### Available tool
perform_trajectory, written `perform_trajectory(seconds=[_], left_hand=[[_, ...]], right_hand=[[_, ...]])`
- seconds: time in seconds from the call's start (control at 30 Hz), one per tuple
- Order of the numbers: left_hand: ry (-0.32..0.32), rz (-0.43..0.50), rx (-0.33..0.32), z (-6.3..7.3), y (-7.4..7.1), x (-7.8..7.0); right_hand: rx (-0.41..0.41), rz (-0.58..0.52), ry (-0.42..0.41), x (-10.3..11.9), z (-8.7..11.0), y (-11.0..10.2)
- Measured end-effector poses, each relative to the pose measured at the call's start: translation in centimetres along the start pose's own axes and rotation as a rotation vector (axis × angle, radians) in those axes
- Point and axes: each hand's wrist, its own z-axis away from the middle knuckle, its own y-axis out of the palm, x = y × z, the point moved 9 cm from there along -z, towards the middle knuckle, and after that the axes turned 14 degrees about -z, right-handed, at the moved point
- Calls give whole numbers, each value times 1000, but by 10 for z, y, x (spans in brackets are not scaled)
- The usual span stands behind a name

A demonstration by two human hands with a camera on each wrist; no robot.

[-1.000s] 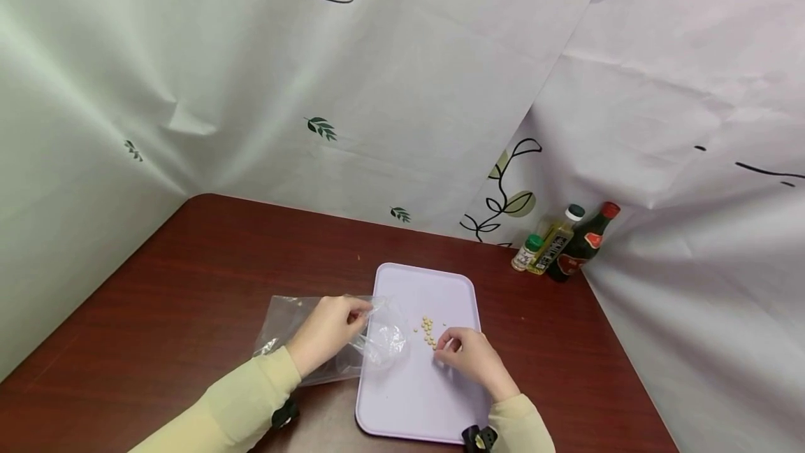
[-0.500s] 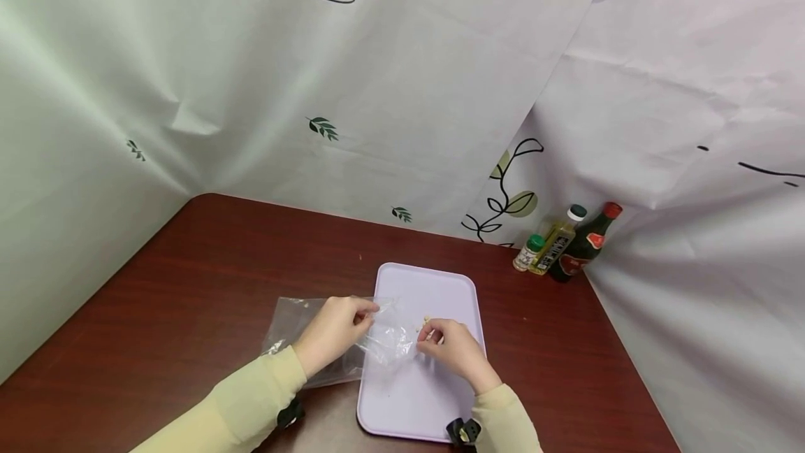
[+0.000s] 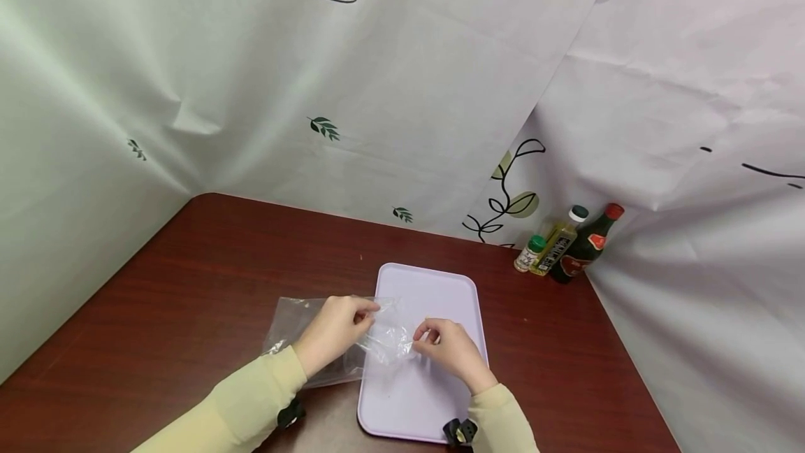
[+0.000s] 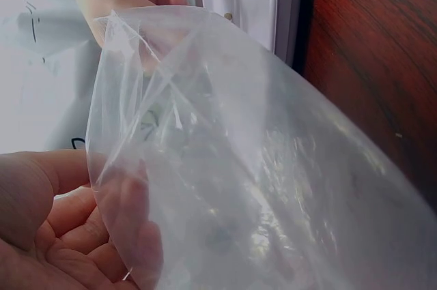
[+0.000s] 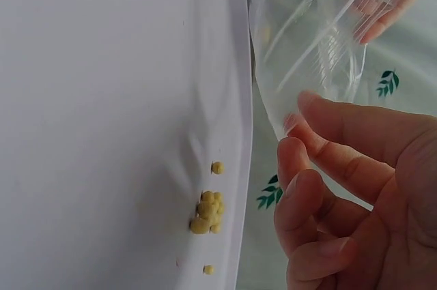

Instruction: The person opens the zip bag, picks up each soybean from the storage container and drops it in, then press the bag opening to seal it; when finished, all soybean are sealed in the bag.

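A clear plastic zip bag [image 3: 302, 313] lies half over the lilac tray [image 3: 434, 285], its mouth towards the right. My left hand [image 3: 336, 327] pinches one edge of that mouth, fingers curled below in the left wrist view. At the bag's other edge is my right hand [image 3: 449, 348], thumb and index fingertips closed together on the film in the right wrist view. Small round yellow beans [image 5: 207, 211] sit in a cluster on the tray, with single ones apart; the right hand mostly hides them in the head view.
Behind the tray's right corner stand a green-capped shaker [image 3: 530, 254], an oil bottle [image 3: 557, 247] and a dark red-capped bottle [image 3: 585, 247]. A white printed sheet [image 3: 377, 89] hangs along the back of the dark red table [image 3: 251, 257].
My right hand has moved left from beside the beans to the bag's mouth, covering most of the beans. The left hand and bag shifted slightly right early on.
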Motion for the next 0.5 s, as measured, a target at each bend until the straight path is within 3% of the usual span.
perform_trajectory(seconds=[0.5], left_hand=[[-5, 6, 1, 1, -2, 4]], right_hand=[[-118, 9, 20, -11, -3, -19]])
